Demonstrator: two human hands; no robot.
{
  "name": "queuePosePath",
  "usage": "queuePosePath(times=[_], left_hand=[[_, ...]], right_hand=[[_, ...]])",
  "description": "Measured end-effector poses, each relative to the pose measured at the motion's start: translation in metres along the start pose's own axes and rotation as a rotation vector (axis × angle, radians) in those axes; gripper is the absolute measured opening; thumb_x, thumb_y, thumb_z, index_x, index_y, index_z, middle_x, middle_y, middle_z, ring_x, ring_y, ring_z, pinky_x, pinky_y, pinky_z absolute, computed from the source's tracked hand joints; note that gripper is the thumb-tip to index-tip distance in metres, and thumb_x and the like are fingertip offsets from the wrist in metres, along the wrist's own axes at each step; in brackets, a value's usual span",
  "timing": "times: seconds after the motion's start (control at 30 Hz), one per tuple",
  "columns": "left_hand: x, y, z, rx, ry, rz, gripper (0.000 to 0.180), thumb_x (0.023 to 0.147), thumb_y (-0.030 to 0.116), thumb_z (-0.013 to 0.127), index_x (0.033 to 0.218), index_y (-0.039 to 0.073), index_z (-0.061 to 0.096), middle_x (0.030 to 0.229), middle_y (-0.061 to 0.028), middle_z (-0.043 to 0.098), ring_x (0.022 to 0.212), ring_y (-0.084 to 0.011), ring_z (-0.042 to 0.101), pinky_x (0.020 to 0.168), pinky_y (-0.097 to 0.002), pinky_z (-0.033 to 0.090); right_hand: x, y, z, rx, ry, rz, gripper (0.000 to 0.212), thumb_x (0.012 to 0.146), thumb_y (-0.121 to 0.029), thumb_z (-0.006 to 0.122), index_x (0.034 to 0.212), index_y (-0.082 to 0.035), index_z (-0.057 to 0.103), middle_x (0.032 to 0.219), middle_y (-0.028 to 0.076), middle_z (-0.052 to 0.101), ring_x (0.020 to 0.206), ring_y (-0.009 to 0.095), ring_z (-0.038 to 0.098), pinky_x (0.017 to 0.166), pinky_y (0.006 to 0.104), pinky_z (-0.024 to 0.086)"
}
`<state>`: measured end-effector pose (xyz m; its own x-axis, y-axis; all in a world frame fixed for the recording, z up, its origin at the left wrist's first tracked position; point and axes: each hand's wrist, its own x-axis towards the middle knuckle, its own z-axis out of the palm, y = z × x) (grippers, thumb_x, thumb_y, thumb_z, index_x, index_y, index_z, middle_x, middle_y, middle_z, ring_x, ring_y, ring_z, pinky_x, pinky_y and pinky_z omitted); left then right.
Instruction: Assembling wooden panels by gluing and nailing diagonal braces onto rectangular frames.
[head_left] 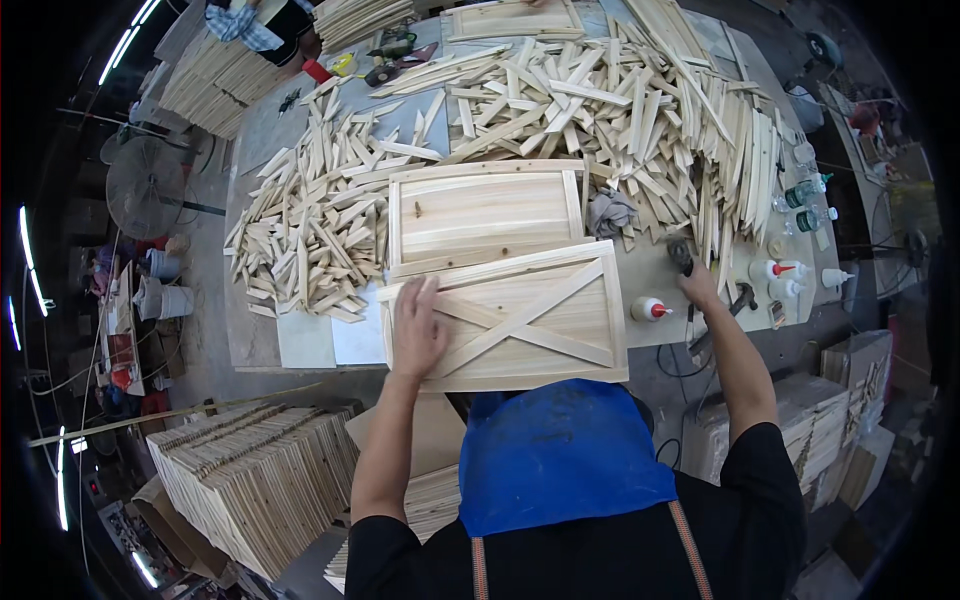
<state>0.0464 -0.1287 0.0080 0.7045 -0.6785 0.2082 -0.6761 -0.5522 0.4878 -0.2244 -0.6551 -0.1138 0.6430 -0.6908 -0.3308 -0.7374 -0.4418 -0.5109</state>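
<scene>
A pale wooden panel [575,335] with a raised frame and crossed diagonal slats lies in front of me at the near table edge, tilted slightly. My left hand [418,328] rests on its left end, fingers stretched out over the frame and one slat. Off the panel's right side, my right hand [699,287] grips a black hand tool [681,257]; its exact kind does not show. Just behind lies a second framed panel [490,207] without a cross, overlapped by the first one's far edge. A white glue bottle [645,309] with a red tip lies between the panel and my right hand.
Loose slats [320,220] heap up at the left, and a larger slat pile [620,110] covers the far right. A hammer [743,298], more glue bottles [783,288] and a grey rag [611,212] lie at the right. Stacked panels [265,480] stand at lower left. Another person [265,28] is at far left.
</scene>
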Motion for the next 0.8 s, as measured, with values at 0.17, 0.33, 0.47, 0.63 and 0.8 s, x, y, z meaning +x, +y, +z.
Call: queuePosePath(times=[0.17, 0.33, 0.47, 0.63, 0.8], left_hand=[[0.01, -0.049, -0.034, 0.093, -0.177, -0.018, 0.067, 0.079, -0.003, 0.057, 0.146, 0.002, 0.051, 0.141, -0.0225, 0.051, 0.136, -0.0422, 0.045, 0.118, -0.0489, 0.035], [0.015, -0.072, -0.03, -0.004, -0.233, 0.022, 0.063, 0.08, -0.004, 0.057, 0.143, 0.001, 0.055, 0.138, -0.0219, 0.055, 0.131, -0.0406, 0.049, 0.115, -0.0466, 0.039], [0.013, -0.079, -0.027, -0.067, -0.205, 0.015, 0.06, 0.08, -0.004, 0.058, 0.14, 0.0, 0.057, 0.133, -0.0206, 0.058, 0.126, -0.0392, 0.054, 0.112, -0.045, 0.042], [0.009, -0.082, -0.022, -0.101, -0.126, 0.053, 0.058, 0.08, -0.004, 0.059, 0.139, 0.0, 0.058, 0.13, -0.0197, 0.059, 0.122, -0.0383, 0.054, 0.11, -0.045, 0.043], [0.007, -0.089, -0.018, -0.132, -0.062, 0.082, 0.058, 0.08, -0.004, 0.059, 0.138, 0.0, 0.058, 0.13, -0.0187, 0.059, 0.122, -0.0381, 0.054, 0.11, -0.0453, 0.042]], right_hand=[[-0.047, -0.024, -0.068, 0.141, 0.172, 0.113, 0.036, 0.083, -0.025, 0.077, 0.098, 0.006, 0.068, 0.082, 0.018, 0.072, 0.08, 0.034, 0.071, 0.077, 0.0423, 0.054], [-0.137, -0.09, -0.134, 0.144, 0.074, 0.331, 0.033, 0.09, -0.028, 0.077, 0.097, 0.003, 0.07, 0.072, 0.005, 0.067, 0.057, 0.016, 0.063, 0.055, 0.0338, 0.05], [-0.209, -0.199, -0.121, 0.271, -0.149, 0.167, 0.029, 0.091, -0.027, 0.077, 0.098, 0.0, 0.073, 0.066, 0.002, 0.063, 0.048, 0.01, 0.054, 0.047, 0.0291, 0.045], [-0.233, -0.293, -0.033, 0.109, -0.358, -0.012, 0.028, 0.088, -0.019, 0.078, 0.108, 0.0, 0.073, 0.074, 0.005, 0.071, 0.058, 0.01, 0.062, 0.055, 0.0313, 0.051], [-0.22, -0.355, 0.023, 0.006, -0.393, -0.048, 0.029, 0.089, -0.025, 0.077, 0.099, 0.001, 0.075, 0.073, 0.01, 0.071, 0.06, 0.014, 0.068, 0.059, 0.0333, 0.054]])
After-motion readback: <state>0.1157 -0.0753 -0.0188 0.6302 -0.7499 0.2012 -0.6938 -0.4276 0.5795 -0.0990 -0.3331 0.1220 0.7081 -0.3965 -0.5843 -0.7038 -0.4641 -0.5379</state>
